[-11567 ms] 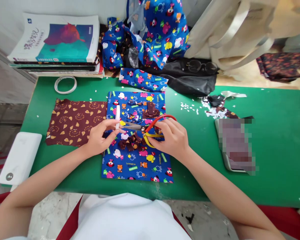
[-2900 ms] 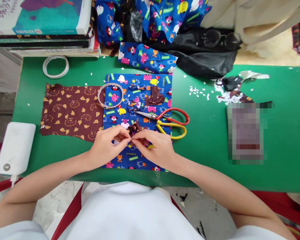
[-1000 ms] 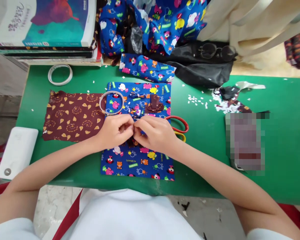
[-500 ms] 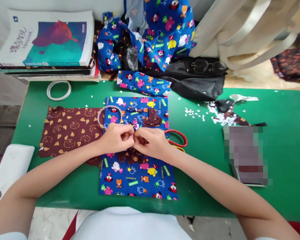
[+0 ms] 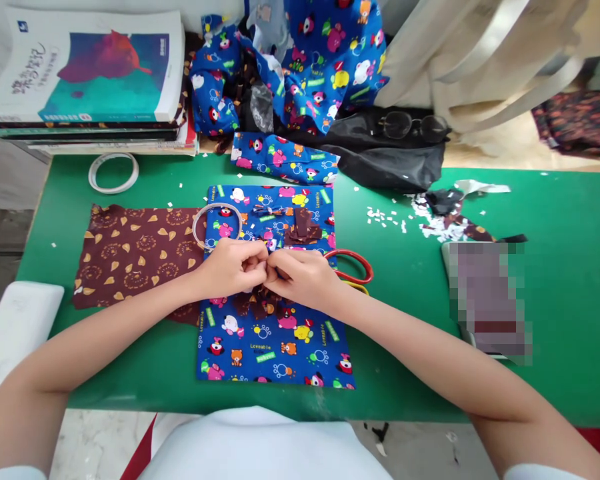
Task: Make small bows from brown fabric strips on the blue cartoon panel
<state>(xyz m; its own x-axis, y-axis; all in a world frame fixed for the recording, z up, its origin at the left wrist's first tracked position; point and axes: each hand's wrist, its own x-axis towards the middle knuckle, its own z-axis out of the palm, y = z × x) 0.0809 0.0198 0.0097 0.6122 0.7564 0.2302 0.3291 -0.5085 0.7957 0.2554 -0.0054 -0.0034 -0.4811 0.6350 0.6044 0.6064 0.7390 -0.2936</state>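
Note:
My left hand and my right hand meet fingertip to fingertip over a blue cartoon-print cloth on the green table. Both hands are closed in a pinch on a small piece I cannot make out. Just below the fingers lie small brown fabric bows. A clear tape ring rests left of my hands on the cloth's edge. Red and yellow scissors lie behind my right hand, mostly hidden. More brown folded scraps sit farther back on the cloth.
A brown patterned cloth lies at the left. A white tape roll and stacked books sit at the back left, a white device off the left edge. Blue fabric heap, black bag with glasses, scrap cuttings, a phone at right.
Earlier I held scissors and a white strip; they were put down. Since then both hands pinch together over the brown bows, staying nearly still in the last second while the view shifted slightly.

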